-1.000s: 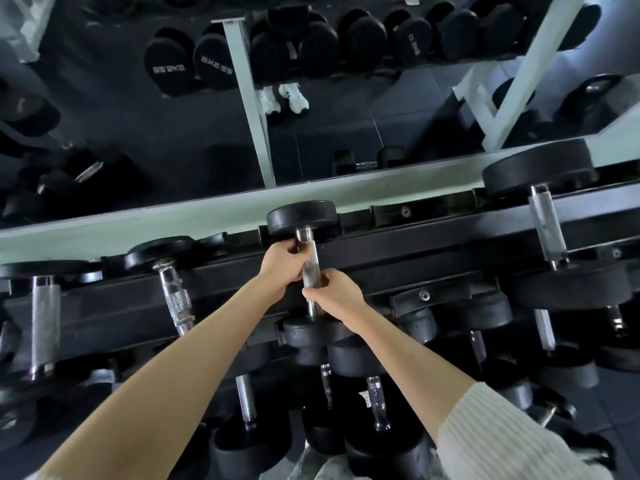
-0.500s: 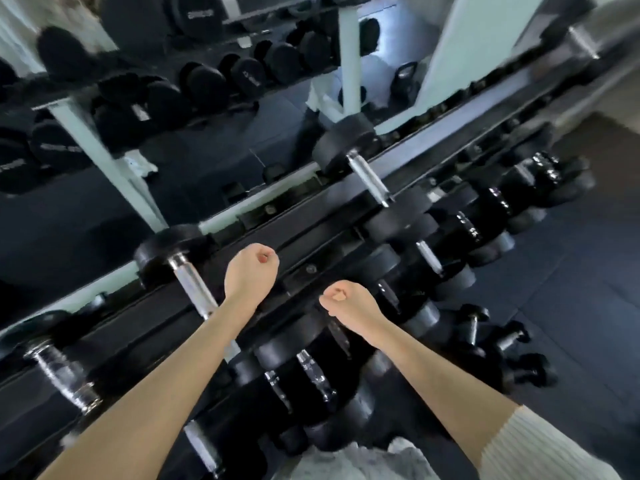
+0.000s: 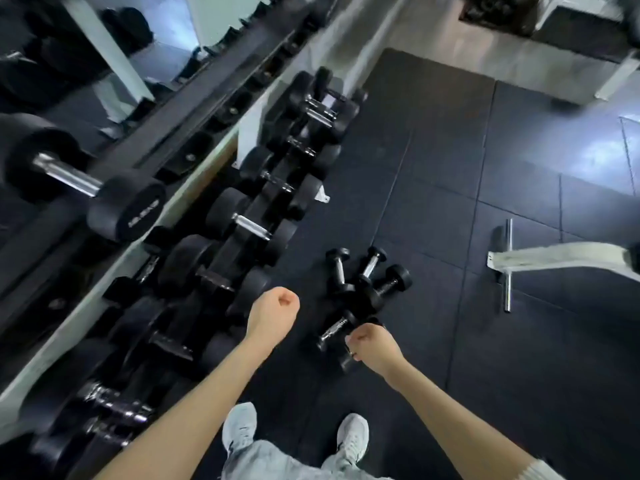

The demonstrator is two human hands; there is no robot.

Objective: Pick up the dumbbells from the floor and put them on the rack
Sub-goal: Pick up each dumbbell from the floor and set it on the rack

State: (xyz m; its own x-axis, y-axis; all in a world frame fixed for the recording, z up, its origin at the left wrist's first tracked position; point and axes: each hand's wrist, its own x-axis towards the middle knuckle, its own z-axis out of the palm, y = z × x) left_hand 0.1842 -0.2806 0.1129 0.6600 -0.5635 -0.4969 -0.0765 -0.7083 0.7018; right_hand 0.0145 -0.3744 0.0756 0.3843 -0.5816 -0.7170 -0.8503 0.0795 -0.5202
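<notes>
Nearest, our shoes (image 3: 352,436) on the floor (image 3: 433,188). Left hand (image 3: 273,315) and right hand (image 3: 374,344) both fisted, holding nothing, likely heading for another pickup. Dumbbells (image 3: 367,285) heaped on the mat just beyond the right hand, which hides part of one. Rack (image 3: 194,181) along the left edge, its lower tiers dark, count unclear.

- Both forearms are bare up to near the elbow.
- A cream ribbed knit sleeve cuff (image 3: 535,470) shows on the right arm, pushed up.
- Trousers (image 3: 273,462) are light grey with a mottled, washed look.
- Shoes: a pair of white-grey trainers, left shoe (image 3: 239,429) and right shoe (image 3: 353,436), with laces.
</notes>
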